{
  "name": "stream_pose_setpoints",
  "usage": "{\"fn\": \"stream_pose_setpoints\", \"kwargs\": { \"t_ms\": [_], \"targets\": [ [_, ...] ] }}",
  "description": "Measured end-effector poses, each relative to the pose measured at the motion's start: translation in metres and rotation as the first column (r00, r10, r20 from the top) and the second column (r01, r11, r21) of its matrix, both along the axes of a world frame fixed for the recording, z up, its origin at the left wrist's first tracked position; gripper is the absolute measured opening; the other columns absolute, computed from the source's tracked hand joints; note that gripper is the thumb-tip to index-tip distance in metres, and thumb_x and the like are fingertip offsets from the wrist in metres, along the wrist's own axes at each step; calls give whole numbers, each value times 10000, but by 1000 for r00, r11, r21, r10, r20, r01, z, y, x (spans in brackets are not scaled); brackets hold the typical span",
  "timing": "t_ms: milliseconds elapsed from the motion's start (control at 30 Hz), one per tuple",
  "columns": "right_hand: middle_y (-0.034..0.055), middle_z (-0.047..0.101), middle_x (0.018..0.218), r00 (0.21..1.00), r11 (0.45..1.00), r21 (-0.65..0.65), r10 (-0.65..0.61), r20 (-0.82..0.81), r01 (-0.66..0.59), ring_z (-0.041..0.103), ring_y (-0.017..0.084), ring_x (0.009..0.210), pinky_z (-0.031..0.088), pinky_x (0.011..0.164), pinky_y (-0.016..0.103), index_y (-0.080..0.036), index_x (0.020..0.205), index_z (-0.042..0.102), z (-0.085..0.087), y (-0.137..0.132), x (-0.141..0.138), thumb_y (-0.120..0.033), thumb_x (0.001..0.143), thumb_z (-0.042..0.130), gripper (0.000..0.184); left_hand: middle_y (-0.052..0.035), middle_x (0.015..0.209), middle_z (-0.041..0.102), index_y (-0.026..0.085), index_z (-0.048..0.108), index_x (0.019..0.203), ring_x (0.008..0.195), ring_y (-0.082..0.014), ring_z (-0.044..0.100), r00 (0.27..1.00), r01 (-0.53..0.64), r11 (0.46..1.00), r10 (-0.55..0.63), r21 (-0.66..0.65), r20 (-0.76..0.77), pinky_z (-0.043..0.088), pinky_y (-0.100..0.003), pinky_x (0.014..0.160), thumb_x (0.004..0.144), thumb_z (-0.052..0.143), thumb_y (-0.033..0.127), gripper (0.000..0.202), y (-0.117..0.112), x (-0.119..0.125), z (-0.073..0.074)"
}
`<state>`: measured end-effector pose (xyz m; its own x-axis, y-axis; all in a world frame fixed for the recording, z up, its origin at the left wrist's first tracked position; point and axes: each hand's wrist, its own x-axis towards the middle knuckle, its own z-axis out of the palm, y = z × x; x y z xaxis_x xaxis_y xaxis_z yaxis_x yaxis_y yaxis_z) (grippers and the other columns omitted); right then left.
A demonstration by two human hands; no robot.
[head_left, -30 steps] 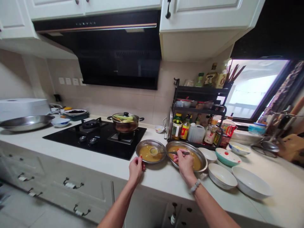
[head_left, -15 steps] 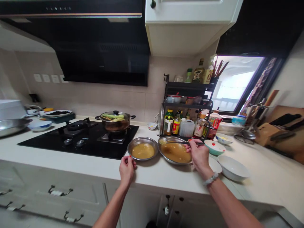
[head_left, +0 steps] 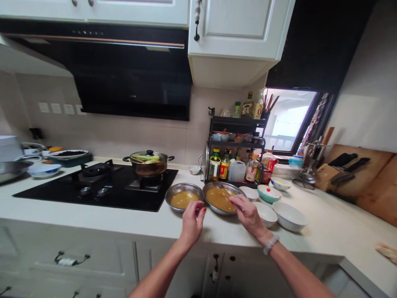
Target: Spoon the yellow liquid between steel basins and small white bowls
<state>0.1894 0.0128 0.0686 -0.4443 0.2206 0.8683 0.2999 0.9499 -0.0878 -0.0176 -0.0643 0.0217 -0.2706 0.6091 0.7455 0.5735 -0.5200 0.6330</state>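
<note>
My right hand [head_left: 248,213] is closed around the thin handle of a spoon [head_left: 226,191], whose head is at the far side of the right metal bowl [head_left: 214,210], over its brown liquid. My left hand [head_left: 192,223] is in front of the gap between the two metal bowls, with its fingers loosely curled and the thumb a little apart; I see nothing in it. Its fingertips overlap the near right edge of the left metal bowl [head_left: 170,203], which contains yellowish-brown liquid; whether they touch it I cannot tell.
A lidded pot [head_left: 149,165] stands on the black gas hob [head_left: 114,196]. White bowls [head_left: 290,219] and a green bowl [head_left: 269,194] sit to the right. Behind is a black rack [head_left: 237,144] with bottles. A knife block [head_left: 325,176] stands farther right.
My left hand has moved right, from the left bowl's near left side to between the bowls. My right hand has shifted slightly left, the spoon now angled down toward me. The view has tilted up.
</note>
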Motion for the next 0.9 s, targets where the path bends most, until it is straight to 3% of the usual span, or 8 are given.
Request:
{"fn": "stream_pose_setpoints", "kwargs": {
  "t_ms": [100,200,267,400,500,700,800,900],
  "targets": [
    [87,622,938,994,995,49,84,68,-87,617,192,879,538,755,320,-214,1100,612,8,-9,-28,-114,912,433,277,-76,957,561,173,554,1112,727,-141,577,983,89,996,-87,4,-161,507,-294,725,865,500,191,253,3,9,16],
    [90,623,917,963,985,35,155,222,-167,601,189,856,523,756,311,-189,1102,600,11,-13,-58,-123,928,422,257,-112,1097,505,173,517,1205,913,-176,575,965,74,997,-72,0,-251,499,-321,823,805,515,89,409,11,0,26],
    [81,626,876,938,983,21,167,304,-181,594,181,821,513,746,297,-172,1036,615,9,-11,-75,-129,928,442,208,-106,1069,500,167,566,1140,960,-194,560,953,34,999,-45,-41,-301,490,-330,844,744,528,34,420,16,-13,28],
    [51,619,803,894,986,-25,162,419,-167,589,156,747,494,696,256,-163,900,633,6,-2,-97,-124,902,516,123,-60,857,526,162,647,783,773,-175,563,905,-61,975,-36,-212,-424,489,-302,717,746,573,100,103,24,-42,23],
    [47,627,844,894,984,-73,180,410,-164,604,159,775,500,710,259,-167,978,629,6,-2,-103,-171,861,614,119,-63,827,561,165,656,768,721,-161,567,870,-107,967,-21,-231,-493,467,-277,672,803,534,148,129,25,-63,17],
    [86,652,944,971,982,-117,166,171,-147,638,188,859,536,754,307,-180,1162,577,-17,-22,-70,-191,918,505,254,-56,679,632,188,651,745,597,-158,577,892,-288,929,171,-234,-419,436,-255,597,831,506,287,195,24,-103,23],
    [90,681,945,993,985,-135,115,39,-109,661,194,866,547,775,321,-200,1141,603,-43,-27,-33,-194,927,468,252,-34,592,643,200,645,713,548,-159,591,940,-302,899,226,-317,-255,431,-237,553,813,508,362,234,22,-119,30],
    [75,698,856,997,973,-230,-10,-71,-7,675,183,745,559,685,290,-200,1049,647,-69,-23,4,-222,906,496,210,-11,490,599,192,641,674,425,-150,550,969,-248,893,229,-376,-97,408,-232,462,806,481,381,280,21,-128,29]
  ]
}}
